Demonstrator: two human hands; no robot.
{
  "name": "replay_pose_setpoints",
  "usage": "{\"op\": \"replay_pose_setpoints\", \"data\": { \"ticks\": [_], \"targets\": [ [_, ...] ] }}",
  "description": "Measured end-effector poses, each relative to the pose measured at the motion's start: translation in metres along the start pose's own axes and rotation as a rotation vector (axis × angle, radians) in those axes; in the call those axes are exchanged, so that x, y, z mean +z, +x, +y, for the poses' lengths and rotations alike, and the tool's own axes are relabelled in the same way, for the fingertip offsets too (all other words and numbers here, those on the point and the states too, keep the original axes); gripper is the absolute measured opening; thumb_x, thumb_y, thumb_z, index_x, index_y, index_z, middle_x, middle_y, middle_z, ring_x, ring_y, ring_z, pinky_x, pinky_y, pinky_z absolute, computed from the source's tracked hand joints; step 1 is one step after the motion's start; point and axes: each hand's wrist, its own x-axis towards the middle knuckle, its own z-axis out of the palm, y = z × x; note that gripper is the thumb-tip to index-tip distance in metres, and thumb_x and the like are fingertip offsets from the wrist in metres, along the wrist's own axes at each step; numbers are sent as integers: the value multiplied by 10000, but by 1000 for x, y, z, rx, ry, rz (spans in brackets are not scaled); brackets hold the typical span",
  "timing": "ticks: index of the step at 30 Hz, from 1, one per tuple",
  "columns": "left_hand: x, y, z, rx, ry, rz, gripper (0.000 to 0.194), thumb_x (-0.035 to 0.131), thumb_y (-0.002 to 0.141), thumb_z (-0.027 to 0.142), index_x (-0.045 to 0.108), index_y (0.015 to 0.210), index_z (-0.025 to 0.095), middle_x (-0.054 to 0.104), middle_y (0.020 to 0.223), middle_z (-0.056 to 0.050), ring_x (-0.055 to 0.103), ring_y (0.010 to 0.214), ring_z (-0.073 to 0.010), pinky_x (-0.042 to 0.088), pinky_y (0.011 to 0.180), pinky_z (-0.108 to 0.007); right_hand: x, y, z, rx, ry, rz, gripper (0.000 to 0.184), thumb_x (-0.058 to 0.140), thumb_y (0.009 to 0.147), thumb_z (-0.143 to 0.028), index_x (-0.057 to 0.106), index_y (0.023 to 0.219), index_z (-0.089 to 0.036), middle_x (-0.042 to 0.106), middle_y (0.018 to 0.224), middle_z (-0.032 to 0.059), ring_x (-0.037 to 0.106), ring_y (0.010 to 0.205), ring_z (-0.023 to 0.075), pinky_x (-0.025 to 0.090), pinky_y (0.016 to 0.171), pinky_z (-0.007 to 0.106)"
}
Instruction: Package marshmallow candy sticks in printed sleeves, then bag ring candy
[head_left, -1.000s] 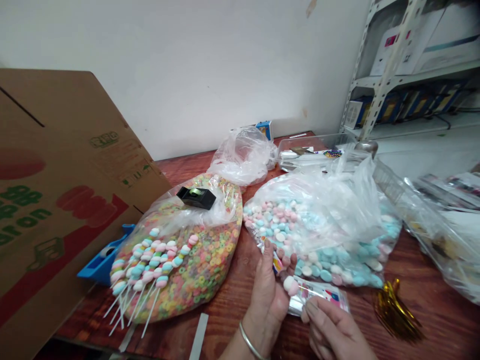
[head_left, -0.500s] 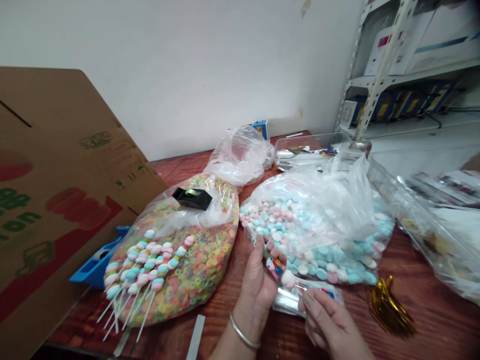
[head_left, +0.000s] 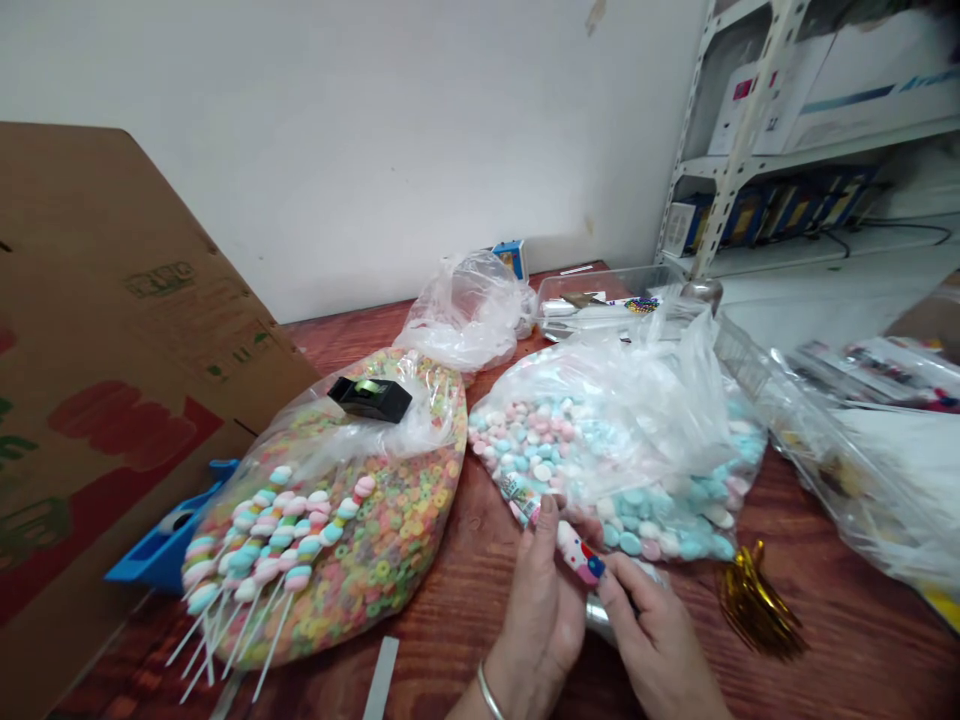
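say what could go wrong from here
The printed wrapper between the left hand and right hand could crumple or tear if pulled hard. The candy skewers lie on the bulging bag of candy rings, so a bump might roll some off. The black tape dispenser rests on that bag too and could slide.

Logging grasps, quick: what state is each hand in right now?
Left hand: closed, fingers curled around the printed plastic wrapper.
Right hand: closed, pinching the wrapper's near end.
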Motion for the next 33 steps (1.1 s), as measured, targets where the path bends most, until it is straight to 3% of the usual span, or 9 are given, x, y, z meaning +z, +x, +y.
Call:
{"op": "replay_pose_setpoints", "data": {
  "ticks": [5,8,14,18,21,24,26,30,33],
  "targets": [
    [2,0,7,80,63,-6,312,816,709,339,625,882,163,597,640,24,607,623,-126,515,753,-288,1,-5,-1,52,91,4,341,477,957,-461,653,822,-203,659,746,20,585,688,177,468,644,234],
    [1,-10,-8,36,130,-42,356,787,734,397,636,966,173,647,698,-13,632,694,-152,503,754,-281,6,-1,3,135,267,25,388,515,924,-531,696,996,-195,717,962,78,647,898,225,515,835,296],
    [-9,-9,-28,1,274,30,394,720,755,522,673,832,138,641,694,-33,570,558,-116,446,548,-217,10,7,6,314,619,21,483,597,861,-588,660,1182,-232,669,1220,84,595,1147,245,458,1000,360],
    [-17,-5,-25,6,433,-15,470,763,721,486,706,1037,143,673,786,-43,592,622,-121,445,557,-204,14,8,1,391,760,84,451,682,776,-623,680,1001,-232,693,848,23,643,805,187,524,682,245],
    [-21,-8,-20,-86,419,-137,503,713,762,502,693,1130,160,698,938,-86,632,755,-166,489,643,-240,15,10,-4,494,998,73,452,723,727,-637,604,791,-205,465,554,-82,367,420,57,314,390,163],
    [-24,-8,-18,-78,394,-168,422,706,776,478,725,1050,158,705,889,-87,638,757,-177,507,705,-274,11,11,-7,568,1116,-39,484,743,705,-637,534,762,-204,343,538,-123,151,391,21,202,357,153],
    [-26,-6,-19,-26,446,-135,317,732,770,418,745,949,156,696,775,-58,639,740,-171,507,753,-285,8,9,-5,565,1040,-53,480,696,736,-661,561,842,-213,341,543,-118,177,396,35,221,364,163],
    [-27,-1,-27,70,623,-111,264,751,761,373,763,923,165,725,815,-57,650,841,-198,491,834,-303,2,0,4,245,526,231,419,563,859,-624,626,947,-220,534,698,-14,516,635,140,442,583,236],
    [-26,0,-31,72,694,-179,274,748,765,362,771,972,184,746,918,-68,646,892,-202,469,884,-312,-5,-6,12,159,468,273,374,562,886,-578,616,840,-211,558,729,0,527,689,145,438,627,236]
  ]
}}
